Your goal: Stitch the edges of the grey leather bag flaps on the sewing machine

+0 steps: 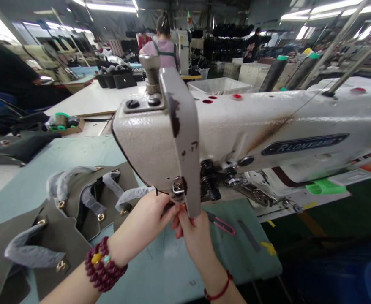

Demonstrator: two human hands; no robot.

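Both of my hands are raised beneath the head of a white sewing machine, close to its needle area. My left hand, with a beaded bracelet on the wrist, has its thumb and fingers pinched together, partly hidden behind the machine head. Its fingertips meet those of my right hand, which is also closed in a pinch. Whatever is between the fingers is too small or hidden to make out. A grey lever on the machine hangs down in front of the right fingers. Pink-handled thread snips lie just right of that hand.
Grey bag panels with plastic-wrapped handles cover the table's left side. A thin grey strip lies at the right. Dark thread cones and a white bin stand behind the machine. Other people work further back.
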